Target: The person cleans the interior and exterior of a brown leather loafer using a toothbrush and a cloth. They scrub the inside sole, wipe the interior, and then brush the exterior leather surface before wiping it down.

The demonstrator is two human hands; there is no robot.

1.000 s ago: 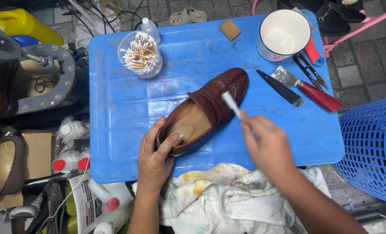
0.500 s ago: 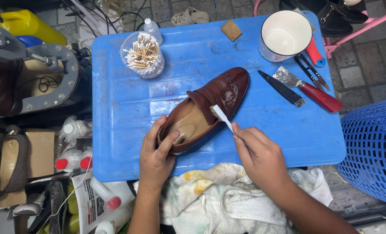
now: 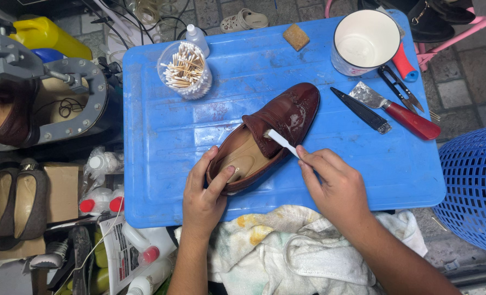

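A dark red-brown leather loafer (image 3: 286, 117) lies on a blue plastic board (image 3: 166, 136), toe pointing up and right. My left hand (image 3: 204, 196) grips its heel end, thumb inside the tan insole. My right hand (image 3: 335, 188) holds a small white brush (image 3: 281, 142), whose head touches the shoe's tongue near the opening.
On the board stand a clear cup of cotton swabs (image 3: 185, 71), a white pot with a red handle (image 3: 365, 41), a small sponge (image 3: 296, 36), a black knife (image 3: 360, 110), a red-handled scraper (image 3: 401, 112) and snips (image 3: 398, 87). A stained cloth (image 3: 286, 251) covers my lap. A blue basket (image 3: 475, 191) stands right.
My right hand has brought the white brush down from above the shoe onto its tongue. The left hand has kept its grip on the heel.
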